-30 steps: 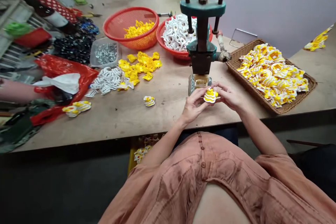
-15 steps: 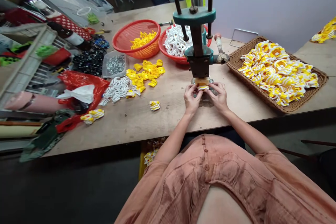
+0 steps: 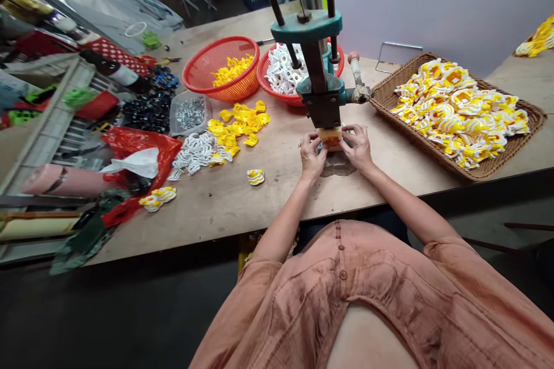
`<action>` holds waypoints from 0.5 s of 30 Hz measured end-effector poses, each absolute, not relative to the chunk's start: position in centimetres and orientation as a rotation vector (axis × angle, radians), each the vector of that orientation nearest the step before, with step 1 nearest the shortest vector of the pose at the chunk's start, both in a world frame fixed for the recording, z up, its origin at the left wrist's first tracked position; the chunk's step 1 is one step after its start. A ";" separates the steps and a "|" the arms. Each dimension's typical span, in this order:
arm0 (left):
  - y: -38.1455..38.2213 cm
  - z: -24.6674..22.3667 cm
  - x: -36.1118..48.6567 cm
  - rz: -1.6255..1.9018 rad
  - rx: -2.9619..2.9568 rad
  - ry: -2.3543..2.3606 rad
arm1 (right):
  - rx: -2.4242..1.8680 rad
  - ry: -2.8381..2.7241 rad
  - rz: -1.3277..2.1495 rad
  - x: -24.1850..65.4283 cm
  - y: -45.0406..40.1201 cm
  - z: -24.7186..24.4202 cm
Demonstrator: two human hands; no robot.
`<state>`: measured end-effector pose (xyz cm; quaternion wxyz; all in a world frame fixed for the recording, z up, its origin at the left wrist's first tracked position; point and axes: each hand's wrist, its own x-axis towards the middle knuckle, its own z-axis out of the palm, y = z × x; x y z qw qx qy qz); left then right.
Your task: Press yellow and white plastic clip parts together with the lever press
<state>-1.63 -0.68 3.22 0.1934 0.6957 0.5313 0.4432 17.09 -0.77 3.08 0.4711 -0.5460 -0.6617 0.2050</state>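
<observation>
A teal hand press (image 3: 320,86) stands before me, with a pale block (image 3: 329,134) at the bottom of its dark ram. Beneath that block shows a small yellow-orange piece (image 3: 332,142), partly hidden. My left hand (image 3: 312,155) has its fingers curled in at the left side of the piece. On the right side, my right hand (image 3: 358,149) holds its fingertips and thumb close against it in the same way. Nearby on the table lies a single yellow-and-white striped piece (image 3: 255,177), apart from both hands.
Right of the press sits a wicker tray (image 3: 454,170) heaped with yellow-and-white pieces. Behind are two red baskets (image 3: 190,78), one with yellow parts, one with white. Yellow pieces (image 3: 238,124), white wavy pieces (image 3: 199,150) and a tub of metal bits (image 3: 190,112) lie left. The press's side lever (image 3: 357,78) sticks out rightward.
My thumbs have moved apart, from pinching a yellow-and-white piece in front of the block to either side of it. The piece now shows less, under the block. The view has shifted slightly.
</observation>
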 end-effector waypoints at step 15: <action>-0.4 1.8 -2.9 1.144 1.899 1.340 | -1.200 -1.221 0.892 21.4 2.5 4.8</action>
